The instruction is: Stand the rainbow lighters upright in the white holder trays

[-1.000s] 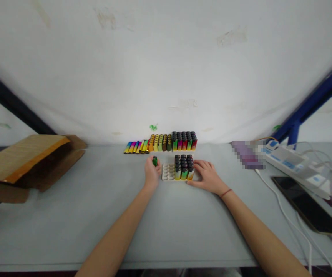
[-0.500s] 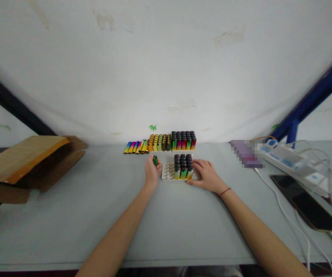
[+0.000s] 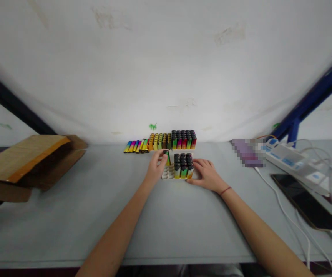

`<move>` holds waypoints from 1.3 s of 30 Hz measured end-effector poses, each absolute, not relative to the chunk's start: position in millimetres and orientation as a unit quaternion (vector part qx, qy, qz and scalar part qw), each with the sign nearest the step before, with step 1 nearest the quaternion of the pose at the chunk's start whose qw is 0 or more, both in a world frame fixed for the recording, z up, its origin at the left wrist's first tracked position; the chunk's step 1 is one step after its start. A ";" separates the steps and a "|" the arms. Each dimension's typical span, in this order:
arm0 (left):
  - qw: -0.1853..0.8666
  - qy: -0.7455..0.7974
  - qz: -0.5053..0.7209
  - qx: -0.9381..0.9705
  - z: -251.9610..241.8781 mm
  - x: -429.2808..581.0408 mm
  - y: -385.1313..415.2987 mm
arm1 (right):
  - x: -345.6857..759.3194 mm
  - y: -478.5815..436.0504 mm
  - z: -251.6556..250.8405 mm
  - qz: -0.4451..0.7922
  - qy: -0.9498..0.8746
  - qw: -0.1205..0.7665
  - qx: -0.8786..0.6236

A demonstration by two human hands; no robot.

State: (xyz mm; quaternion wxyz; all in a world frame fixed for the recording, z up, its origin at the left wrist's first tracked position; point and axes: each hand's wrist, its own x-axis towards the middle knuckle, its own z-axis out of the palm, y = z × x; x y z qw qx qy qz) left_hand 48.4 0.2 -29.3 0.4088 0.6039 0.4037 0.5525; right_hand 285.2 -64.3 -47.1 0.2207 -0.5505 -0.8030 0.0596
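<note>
A person's left hand (image 3: 156, 166) pinches a green lighter (image 3: 168, 159) between thumb and fingers at the far left corner of a white tray (image 3: 168, 176), beside upright black-topped lighters (image 3: 183, 167), as the right hand (image 3: 208, 176), fingers spread, rests at the tray's right end.

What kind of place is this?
It looks like a workshop or packing bench, though I can't be sure. There's a wide grey table, lots of lighters standing in rows, and an open cardboard box at the left.
</note>
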 end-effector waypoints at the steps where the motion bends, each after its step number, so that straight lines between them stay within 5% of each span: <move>1: 0.405 0.408 0.549 0.606 -31.4 47.5 2.2 | 285.1 -64.3 -46.9 0.060 -0.803 0.219 -0.551; 39: 0.250 0.367 0.447 0.777 -34.0 34.5 9.5 | 284.2 -64.5 -44.5 0.065 -0.803 0.211 -0.553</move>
